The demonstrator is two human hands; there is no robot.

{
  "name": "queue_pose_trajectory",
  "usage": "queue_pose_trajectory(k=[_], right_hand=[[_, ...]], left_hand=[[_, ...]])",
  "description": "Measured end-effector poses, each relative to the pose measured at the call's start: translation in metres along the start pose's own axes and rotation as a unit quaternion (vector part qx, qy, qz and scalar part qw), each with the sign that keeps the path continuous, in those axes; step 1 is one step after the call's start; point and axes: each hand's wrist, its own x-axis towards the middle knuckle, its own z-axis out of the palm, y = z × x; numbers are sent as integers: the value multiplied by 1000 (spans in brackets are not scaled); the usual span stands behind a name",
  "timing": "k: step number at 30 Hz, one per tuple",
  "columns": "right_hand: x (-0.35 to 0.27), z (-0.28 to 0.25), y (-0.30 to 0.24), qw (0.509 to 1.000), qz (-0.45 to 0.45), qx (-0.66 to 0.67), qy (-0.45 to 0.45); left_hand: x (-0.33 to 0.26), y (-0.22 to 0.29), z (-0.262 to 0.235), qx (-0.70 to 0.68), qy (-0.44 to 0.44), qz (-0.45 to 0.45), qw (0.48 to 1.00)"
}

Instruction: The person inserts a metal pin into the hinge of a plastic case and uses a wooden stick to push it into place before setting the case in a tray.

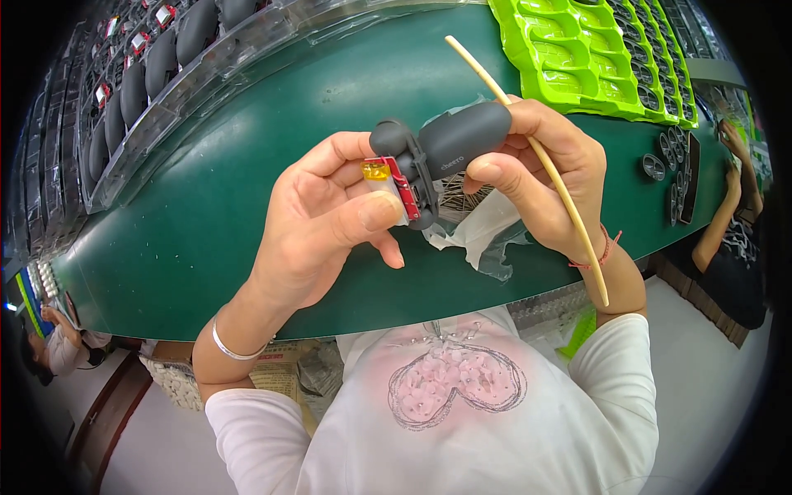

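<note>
My left hand (309,219) is closed on a dark grey plastic part (421,169) with rounded ends. Against it, beside my left thumb, sit a red circuit board (404,188) and a white block with yellow tape (376,172). My right hand (549,173) pinches a smooth dark grey oval shell (464,139) between thumb and fingers, close beside that part. Whether the two pieces touch or are joined I cannot tell. A thin pale wooden stick (569,206) is also held in my right hand, passing between the fingers and slanting down past the wrist.
Below my hands, a torn clear bag (493,257) with thin brown sticks (459,200) lies on the green table (190,239). Clear trays (148,169) of dark shells line the far left. A bright green tray (551,54) and loose black parts (675,153) are at right. Other people sit at both sides.
</note>
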Motion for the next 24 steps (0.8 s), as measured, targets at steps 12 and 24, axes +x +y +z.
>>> queue_pose_trajectory(k=[12, 24], right_hand=[[-6, 7, -3, 992, 82, 93, -32], [2, -2, -5, 990, -33, -90, -104]], left_hand=[[-3, -6, 0, 510, -39, 413, 754], [-1, 0, 3, 47, -1, 26, 999]])
